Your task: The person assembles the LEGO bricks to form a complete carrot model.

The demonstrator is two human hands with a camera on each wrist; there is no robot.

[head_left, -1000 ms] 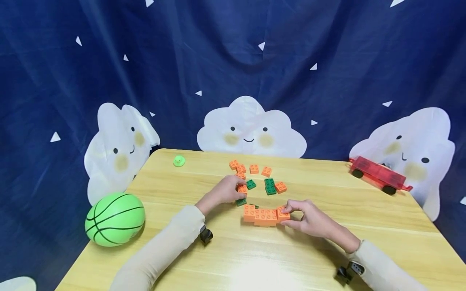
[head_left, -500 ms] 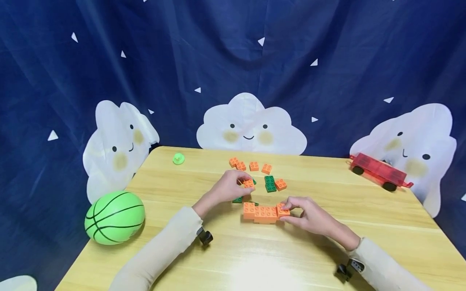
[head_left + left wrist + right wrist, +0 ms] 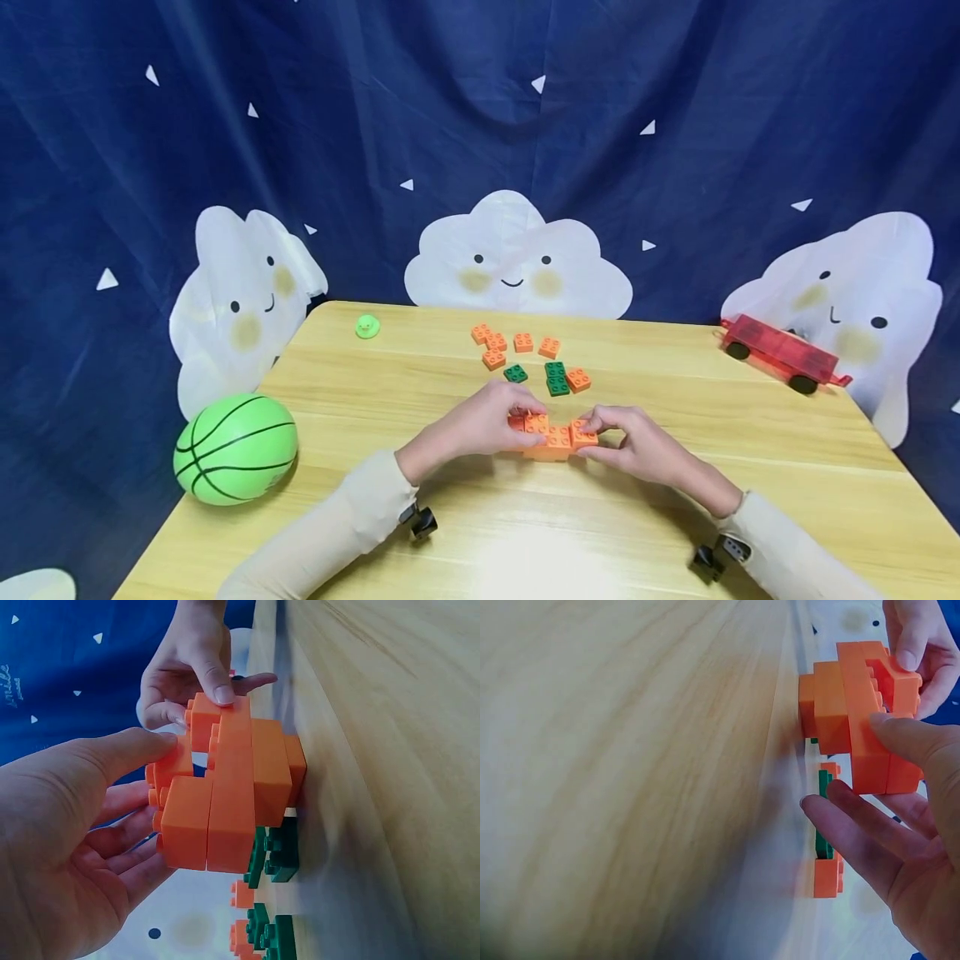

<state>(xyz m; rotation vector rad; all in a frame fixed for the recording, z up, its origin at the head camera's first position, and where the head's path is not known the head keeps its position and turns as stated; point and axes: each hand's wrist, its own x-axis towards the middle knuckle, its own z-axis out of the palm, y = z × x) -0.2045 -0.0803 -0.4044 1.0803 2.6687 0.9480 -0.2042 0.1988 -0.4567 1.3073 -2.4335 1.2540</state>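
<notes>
My left hand (image 3: 480,419) pinches a small orange building brick (image 3: 535,423) between thumb and fingers, just above the assembled orange bricks (image 3: 557,437). In the left wrist view the pinched brick (image 3: 174,760) sits a little tilted, and a small gap shows beside it. My right hand (image 3: 641,447) grips the right end of the assembly, thumb on its near face. The assembly (image 3: 231,802) is stepped, narrow at its foot with a wider row on top and a raised brick at each end. My left hand hides its left end in the head view.
Behind the hands lie loose orange bricks (image 3: 523,342), a green brick (image 3: 515,373) and a green pair (image 3: 557,379). A green ball (image 3: 236,450) stands at the left edge, a small green duck (image 3: 367,327) at the back left, a red wheeled toy wagon (image 3: 783,350) at the back right.
My left hand has picked up an orange brick from the loose ones and carried it toward me and right, over the assembly's left part. My right hand stays on the right end.
</notes>
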